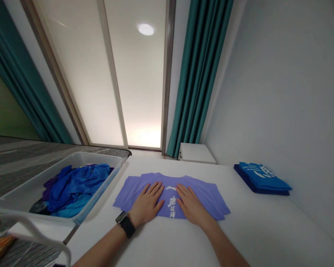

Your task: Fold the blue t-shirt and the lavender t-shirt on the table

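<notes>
A purple T-shirt (172, 181) with white printed characters lies folded crosswise on the white table (169, 244), its sleeves pointing left and right. My left hand (147, 203) rests flat on its left half, fingers stretched out, with a black watch on the wrist. On the right half, my right hand (191, 203) also lies flat with the fingers extended. Both palms touch the cloth, and neither hand grips it. The white print shows between the two hands.
To the left stands a translucent plastic bin (115, 170) holding crumpled blue and purple clothes (78, 187). Folded blue garments (263, 178) are stacked at the right by the wall. Beyond the table's far edge is a white cabinet (197, 152).
</notes>
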Tool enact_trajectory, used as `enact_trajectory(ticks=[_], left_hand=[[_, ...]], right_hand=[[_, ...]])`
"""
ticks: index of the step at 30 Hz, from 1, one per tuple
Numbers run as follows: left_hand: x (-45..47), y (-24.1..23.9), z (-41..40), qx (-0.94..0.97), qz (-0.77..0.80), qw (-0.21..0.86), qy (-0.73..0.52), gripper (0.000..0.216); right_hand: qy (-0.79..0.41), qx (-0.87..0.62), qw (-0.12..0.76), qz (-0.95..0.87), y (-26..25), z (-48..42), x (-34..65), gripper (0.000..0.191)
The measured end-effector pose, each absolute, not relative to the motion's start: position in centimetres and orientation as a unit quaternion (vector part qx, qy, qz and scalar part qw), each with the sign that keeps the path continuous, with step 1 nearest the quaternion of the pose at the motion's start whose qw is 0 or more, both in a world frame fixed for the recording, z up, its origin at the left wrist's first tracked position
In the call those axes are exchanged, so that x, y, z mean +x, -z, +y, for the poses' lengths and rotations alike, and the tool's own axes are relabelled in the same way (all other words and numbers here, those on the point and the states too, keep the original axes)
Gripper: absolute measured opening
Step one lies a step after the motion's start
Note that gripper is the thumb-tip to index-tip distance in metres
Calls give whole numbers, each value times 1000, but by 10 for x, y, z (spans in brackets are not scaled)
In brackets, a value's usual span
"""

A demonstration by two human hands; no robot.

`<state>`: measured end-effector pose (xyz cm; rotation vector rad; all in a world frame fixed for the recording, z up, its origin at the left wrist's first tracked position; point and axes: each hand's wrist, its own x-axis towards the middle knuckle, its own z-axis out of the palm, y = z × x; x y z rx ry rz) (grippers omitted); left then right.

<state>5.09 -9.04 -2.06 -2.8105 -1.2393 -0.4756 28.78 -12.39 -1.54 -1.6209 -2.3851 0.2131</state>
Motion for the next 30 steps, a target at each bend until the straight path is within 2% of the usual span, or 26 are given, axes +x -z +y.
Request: enact_trajectory(ticks=[6, 12, 19, 25, 30], left_hand=[[30, 21, -90, -899, -418, 9, 131, 55], [50, 9, -87, -897, -419, -16, 137, 47], [131, -16, -71, -940, -296, -40, 164, 40], [207, -28, -61, -976, -162, -7, 149, 35], [242, -25, -54, -990, -102, 31, 90, 22]], right_hand=[[-79, -551, 146, -818, 8, -123, 291, 49], [-63, -555, 218, -800, 9, -122, 332, 52], [-75, -601, 310, -733, 25, -145, 396, 41], [-111, -580, 339, -733, 31, -160, 411, 20], [-104, -560, 350, -744, 31, -166, 410, 23]])
